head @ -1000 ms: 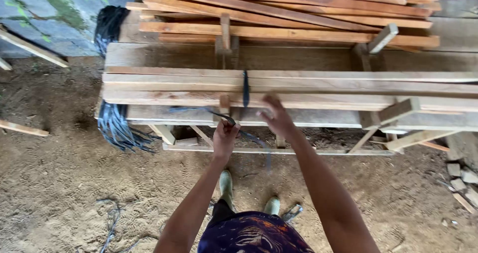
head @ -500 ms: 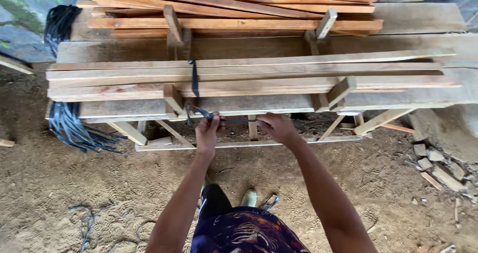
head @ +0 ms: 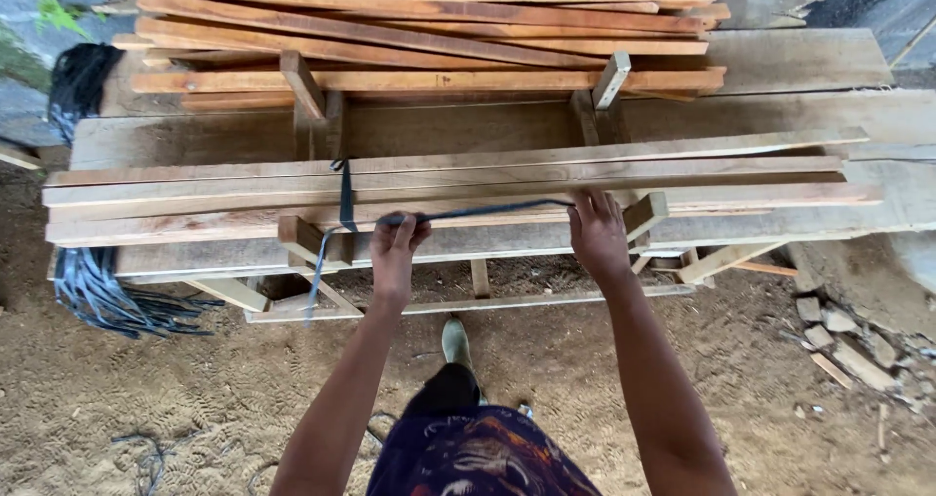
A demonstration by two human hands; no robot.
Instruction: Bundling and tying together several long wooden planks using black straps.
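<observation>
The dark strap (head: 458, 214) now runs taut and nearly level between the two hands, where half a second ago it was bunched short and low under the front edge of the wooden rack (head: 468, 306). The right hand (head: 597, 235) has moved out to the right and up against the front edge of the bundle of long planks (head: 448, 186), drawing the strap's free end with it. The left hand (head: 395, 247) is closed around the strap near the spot where it loops up and over the planks, with a loose tail (head: 317, 281) hanging down beside a short upright block (head: 302, 238). This reads as the strap being pulled tight around the bundle.

The right hand's fingers are curled at the strap's end, but whether they pinch it or merely press it to the wood is hard to tell. How the strap passes beneath the planks is hidden, as is any knot. The stack of boards (head: 419, 28) behind is cut off at the top edge, and the bunch of dark straps (head: 107, 296) at the rack's left end lies partly under it.
</observation>
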